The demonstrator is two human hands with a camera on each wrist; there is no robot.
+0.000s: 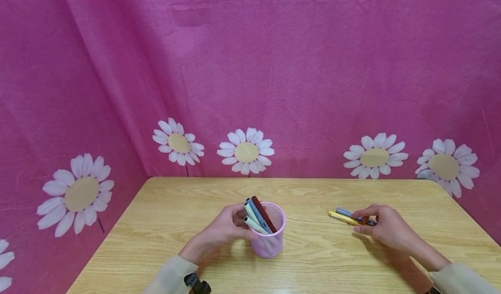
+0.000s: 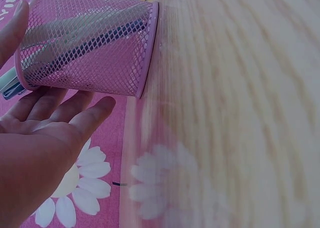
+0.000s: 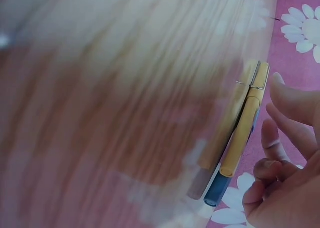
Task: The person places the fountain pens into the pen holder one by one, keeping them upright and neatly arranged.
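A pink mesh pen cup (image 1: 267,247) stands upright on the table, with several pens leaning in it, among them a dark red pen (image 1: 263,213) and pale green ones. My left hand (image 1: 227,228) holds the cup near its rim, thumb on the near side and fingers at the far left; the left wrist view shows the mesh cup (image 2: 90,42) between them. To the right lie a yellow pen (image 1: 344,218) and a blue pen (image 1: 346,213) side by side, with something dark red beside them. My right hand (image 1: 385,226) hovers over their right ends, thumb and fingers apart, not visibly gripping.
The light wooden table (image 1: 176,207) has a glossy surface that reflects the pens. A pink curtain (image 1: 274,68) with white daisies hangs behind it and along the left. A dark wrist device (image 1: 197,283) is strapped at the left sleeve.
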